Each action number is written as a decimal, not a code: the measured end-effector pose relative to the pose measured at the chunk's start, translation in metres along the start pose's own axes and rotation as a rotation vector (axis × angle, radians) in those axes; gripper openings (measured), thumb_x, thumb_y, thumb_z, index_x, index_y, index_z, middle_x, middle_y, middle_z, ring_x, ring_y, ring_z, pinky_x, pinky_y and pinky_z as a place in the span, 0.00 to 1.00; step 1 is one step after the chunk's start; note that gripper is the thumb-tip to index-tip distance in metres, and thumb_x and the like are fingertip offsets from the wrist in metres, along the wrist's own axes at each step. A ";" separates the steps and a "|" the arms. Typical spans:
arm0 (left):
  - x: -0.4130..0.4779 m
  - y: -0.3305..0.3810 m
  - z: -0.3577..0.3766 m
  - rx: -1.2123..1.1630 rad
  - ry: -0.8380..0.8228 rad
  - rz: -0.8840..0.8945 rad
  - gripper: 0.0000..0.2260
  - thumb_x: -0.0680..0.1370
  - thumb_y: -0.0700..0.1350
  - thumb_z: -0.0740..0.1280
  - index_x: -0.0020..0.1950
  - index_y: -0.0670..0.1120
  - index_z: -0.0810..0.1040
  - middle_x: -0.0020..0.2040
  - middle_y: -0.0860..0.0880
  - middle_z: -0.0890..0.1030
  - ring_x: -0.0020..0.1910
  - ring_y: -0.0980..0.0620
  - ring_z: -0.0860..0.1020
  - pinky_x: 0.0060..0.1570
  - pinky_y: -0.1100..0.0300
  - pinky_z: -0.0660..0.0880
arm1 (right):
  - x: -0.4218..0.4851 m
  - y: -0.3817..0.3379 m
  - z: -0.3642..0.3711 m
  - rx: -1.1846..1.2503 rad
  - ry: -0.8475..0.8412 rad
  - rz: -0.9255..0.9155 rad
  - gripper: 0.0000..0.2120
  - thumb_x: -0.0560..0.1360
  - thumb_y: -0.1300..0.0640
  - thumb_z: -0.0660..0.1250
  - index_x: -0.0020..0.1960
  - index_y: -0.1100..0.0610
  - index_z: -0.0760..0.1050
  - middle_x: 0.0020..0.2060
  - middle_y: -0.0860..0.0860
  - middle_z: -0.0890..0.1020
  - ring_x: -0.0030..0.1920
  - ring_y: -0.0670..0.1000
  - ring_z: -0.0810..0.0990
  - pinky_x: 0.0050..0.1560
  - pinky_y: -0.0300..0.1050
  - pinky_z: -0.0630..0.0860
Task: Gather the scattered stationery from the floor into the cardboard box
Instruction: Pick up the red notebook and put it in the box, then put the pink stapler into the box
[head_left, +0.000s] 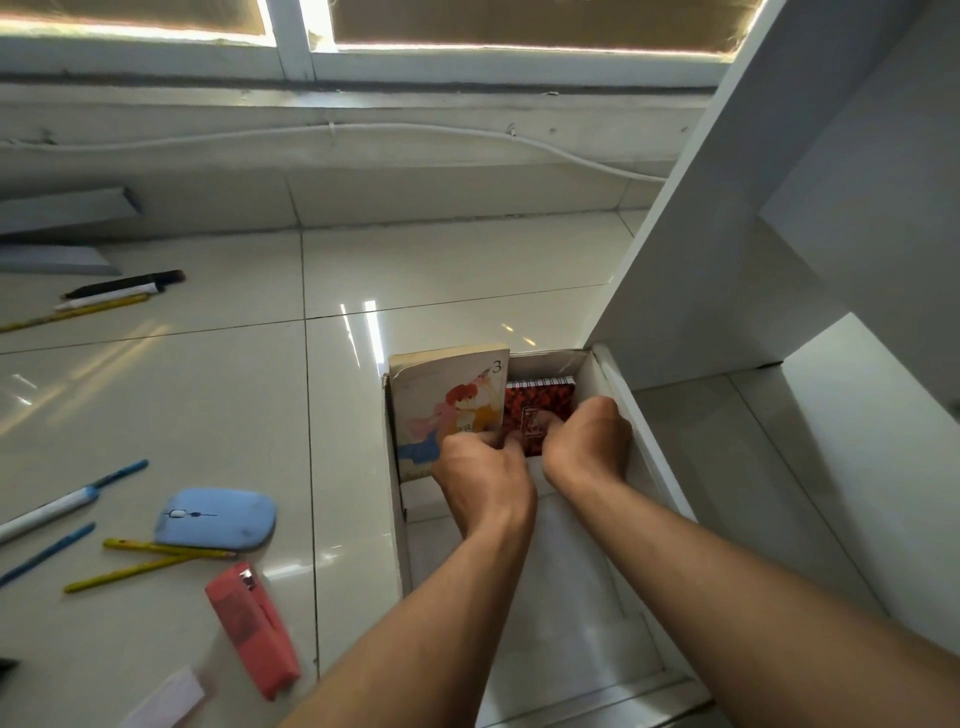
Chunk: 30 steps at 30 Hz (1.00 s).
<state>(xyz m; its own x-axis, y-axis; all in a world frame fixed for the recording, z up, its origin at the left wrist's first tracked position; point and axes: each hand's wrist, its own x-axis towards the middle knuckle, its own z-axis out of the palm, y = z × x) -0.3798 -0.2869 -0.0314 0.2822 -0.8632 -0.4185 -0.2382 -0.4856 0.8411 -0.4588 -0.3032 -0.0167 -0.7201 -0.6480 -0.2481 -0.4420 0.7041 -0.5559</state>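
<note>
Left hand and right hand, fingers curled, pinch the lower edge of the small red patterned wire-bound notebook, which stands at the far end of the open white cardboard box, spiral edge uppermost. Touching its left side, a worn illustrated paperback book stands upright, long axis vertical, top above the rim.

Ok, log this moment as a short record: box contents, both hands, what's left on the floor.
box: open, on the tiled floor beside a white cabinet
inside: book and red spiral notebook, upright at the far end
left hand: fingers curled at the notebook's lower edge
right hand: grips the notebook
still on floor: blue mouse, red stapler, yellow pencils, blue pens, black marker
status: unfinished
</note>
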 end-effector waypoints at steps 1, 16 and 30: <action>-0.002 -0.002 0.000 -0.007 -0.002 -0.013 0.06 0.79 0.45 0.72 0.51 0.45 0.88 0.37 0.56 0.79 0.34 0.64 0.72 0.39 0.67 0.71 | -0.002 -0.001 0.000 0.017 -0.013 0.006 0.15 0.78 0.58 0.72 0.35 0.57 0.72 0.39 0.55 0.82 0.37 0.53 0.76 0.29 0.38 0.63; 0.043 0.037 -0.206 -0.113 0.046 0.575 0.06 0.79 0.43 0.71 0.53 0.43 0.86 0.41 0.50 0.86 0.35 0.58 0.85 0.31 0.65 0.79 | -0.143 -0.134 0.025 0.421 0.044 -0.716 0.05 0.79 0.54 0.70 0.47 0.54 0.82 0.37 0.44 0.82 0.35 0.38 0.79 0.39 0.27 0.75; 0.019 -0.135 -0.308 0.508 -0.236 0.068 0.20 0.78 0.46 0.72 0.70 0.48 0.78 0.65 0.49 0.82 0.63 0.51 0.79 0.64 0.61 0.72 | -0.252 -0.065 0.112 -0.565 -0.615 -0.578 0.07 0.76 0.58 0.67 0.40 0.54 0.72 0.47 0.57 0.80 0.52 0.64 0.81 0.47 0.50 0.77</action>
<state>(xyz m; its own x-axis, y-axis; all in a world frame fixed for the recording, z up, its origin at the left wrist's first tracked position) -0.0560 -0.1954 -0.0475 0.0489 -0.8741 -0.4832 -0.6823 -0.3825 0.6230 -0.1885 -0.2179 -0.0068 0.0142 -0.8577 -0.5140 -0.9383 0.1663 -0.3033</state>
